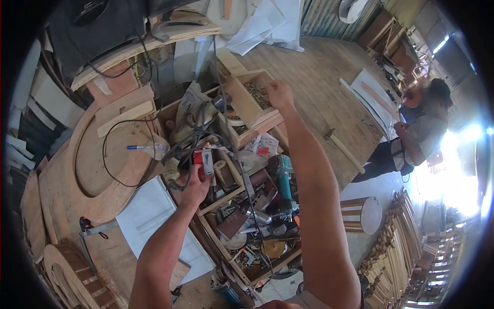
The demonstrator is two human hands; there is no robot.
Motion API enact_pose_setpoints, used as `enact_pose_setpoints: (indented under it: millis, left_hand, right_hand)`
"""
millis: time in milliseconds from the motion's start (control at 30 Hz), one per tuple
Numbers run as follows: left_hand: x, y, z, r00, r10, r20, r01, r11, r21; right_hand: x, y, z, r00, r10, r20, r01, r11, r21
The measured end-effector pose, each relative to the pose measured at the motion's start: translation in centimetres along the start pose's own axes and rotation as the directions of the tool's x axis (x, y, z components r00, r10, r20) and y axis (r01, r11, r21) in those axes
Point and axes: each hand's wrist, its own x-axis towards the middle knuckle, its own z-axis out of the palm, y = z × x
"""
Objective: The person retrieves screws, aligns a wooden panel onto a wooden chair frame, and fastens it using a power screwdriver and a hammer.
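Note:
My left hand (194, 189) is closed around a small red and white box (206, 162) above the left part of a wooden tool tray (222, 200). At the far end of the tray, my right hand (280, 96) has its fingers closed over the right rim of a small wooden box (251, 116). Many small screws or nails (256, 95) lie inside that box. Black cables (198, 135) run over the tray between my hands. A teal power tool (283, 181) lies in the tray, below my right forearm.
A hammer (343, 149) lies on the wooden workbench (314, 67). Another person (419, 131) stands at the right beside the bench. White paper sheets (154, 216), a tape measure (85, 223) and a curved wooden frame (82, 170) are at the left. Wood strips (396, 242) are stacked at lower right.

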Motion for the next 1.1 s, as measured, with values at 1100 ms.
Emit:
enact_pose_setpoints:
  millis: [1100]
  left_hand:
    - [-4.1, -0.8, -1.2, 0.891, 0.381, -0.246, -0.357, 0.924, 0.138]
  right_hand:
    - [-55.6, -8.6, 1.4, 0.94, 0.299, 0.163, -0.333, 0.699, 0.633]
